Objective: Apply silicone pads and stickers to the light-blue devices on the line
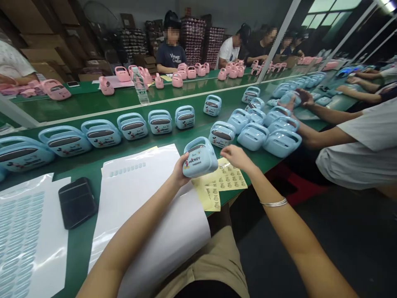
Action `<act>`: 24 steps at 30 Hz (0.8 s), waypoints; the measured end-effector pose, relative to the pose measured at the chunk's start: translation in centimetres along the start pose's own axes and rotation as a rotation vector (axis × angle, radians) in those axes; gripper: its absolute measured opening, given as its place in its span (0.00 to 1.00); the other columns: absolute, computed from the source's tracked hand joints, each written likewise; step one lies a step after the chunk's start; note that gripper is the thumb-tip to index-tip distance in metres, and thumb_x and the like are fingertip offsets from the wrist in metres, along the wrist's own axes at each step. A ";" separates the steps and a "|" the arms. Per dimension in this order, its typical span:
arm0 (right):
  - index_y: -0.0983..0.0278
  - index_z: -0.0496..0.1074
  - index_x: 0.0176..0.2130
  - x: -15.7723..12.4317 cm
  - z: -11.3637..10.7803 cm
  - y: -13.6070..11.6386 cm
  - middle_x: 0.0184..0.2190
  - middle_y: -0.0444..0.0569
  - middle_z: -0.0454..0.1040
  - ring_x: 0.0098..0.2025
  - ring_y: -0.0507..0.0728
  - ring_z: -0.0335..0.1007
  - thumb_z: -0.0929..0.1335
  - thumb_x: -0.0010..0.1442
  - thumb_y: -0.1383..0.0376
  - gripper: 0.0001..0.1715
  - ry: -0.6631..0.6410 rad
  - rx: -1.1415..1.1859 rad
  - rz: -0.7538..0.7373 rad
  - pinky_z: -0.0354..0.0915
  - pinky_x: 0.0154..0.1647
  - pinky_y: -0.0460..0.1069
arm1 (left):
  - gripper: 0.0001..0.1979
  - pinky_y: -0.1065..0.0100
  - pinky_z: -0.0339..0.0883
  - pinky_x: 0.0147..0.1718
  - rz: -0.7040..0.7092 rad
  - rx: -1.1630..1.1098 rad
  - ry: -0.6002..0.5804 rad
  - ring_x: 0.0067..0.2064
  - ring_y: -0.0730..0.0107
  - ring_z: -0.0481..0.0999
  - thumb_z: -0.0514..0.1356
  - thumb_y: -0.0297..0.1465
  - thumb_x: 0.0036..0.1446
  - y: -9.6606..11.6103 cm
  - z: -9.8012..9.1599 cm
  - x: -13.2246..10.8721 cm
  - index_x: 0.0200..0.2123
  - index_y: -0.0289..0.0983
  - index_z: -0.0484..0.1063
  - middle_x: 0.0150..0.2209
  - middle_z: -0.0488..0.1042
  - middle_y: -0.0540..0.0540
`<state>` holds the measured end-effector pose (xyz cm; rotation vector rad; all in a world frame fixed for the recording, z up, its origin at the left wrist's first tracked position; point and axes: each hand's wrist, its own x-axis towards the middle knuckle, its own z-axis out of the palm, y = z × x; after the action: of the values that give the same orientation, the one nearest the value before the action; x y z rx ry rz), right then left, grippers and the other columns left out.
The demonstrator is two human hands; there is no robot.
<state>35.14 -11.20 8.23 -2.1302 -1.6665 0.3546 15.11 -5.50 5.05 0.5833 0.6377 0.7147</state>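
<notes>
In my left hand (180,171) is a light blue handled plastic case (198,160), tilted, with a Mickey print facing me. The fingers wrap round its left side and base. My right hand (237,158) hovers just right of the case with fingertips pinched together; what they hold, if anything, is too small to make out. Below the hands lie yellow sticker sheets (234,179) printed with small dark lettering. A large white sheet (133,194) spreads under my left forearm, with a short row of clear oval stickers near its top.
Blue cases (101,133) with dark oval panels line the bench. More blue cases (252,135) cluster at right, near a co-worker's arm (335,120). At left lie a black phone-like slab (77,202) and a sticker sheet (21,236). A bottle (141,87) stands beyond, among pink cases.
</notes>
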 end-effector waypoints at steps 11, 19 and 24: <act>0.66 0.74 0.29 -1.0 2.4 2.8 0.35 0.51 0.75 0.37 0.54 0.70 0.67 0.54 0.65 0.06 -0.115 0.010 0.121 0.62 0.35 0.45 | 0.19 0.49 0.67 0.42 -0.093 -0.115 0.086 0.36 0.62 0.75 0.52 0.48 0.55 -1.8 1.0 3.7 0.42 0.43 0.67 0.34 0.76 0.49; 0.66 0.70 0.23 0.7 1.7 2.8 0.21 0.47 0.72 0.25 0.51 0.66 0.66 0.47 0.72 0.04 -0.275 0.043 0.159 0.56 0.24 0.44 | 0.11 0.58 0.71 0.35 -0.094 -0.205 -0.018 0.32 0.65 0.75 0.52 0.35 0.55 -1.6 0.7 3.7 0.40 0.39 0.69 0.32 0.76 0.49; 0.66 0.67 0.21 0.9 2.3 2.6 0.24 0.48 0.72 0.27 0.52 0.64 0.67 0.44 0.72 0.03 -0.265 0.074 0.151 0.55 0.25 0.45 | 0.12 0.51 0.71 0.34 -0.139 -0.181 -0.020 0.32 0.60 0.76 0.53 0.38 0.55 -1.9 0.6 3.6 0.40 0.39 0.69 0.31 0.76 0.47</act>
<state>36.62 -10.44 5.04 -2.2378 -1.6024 0.7614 18.43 -4.16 3.04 0.3745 0.5816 0.6276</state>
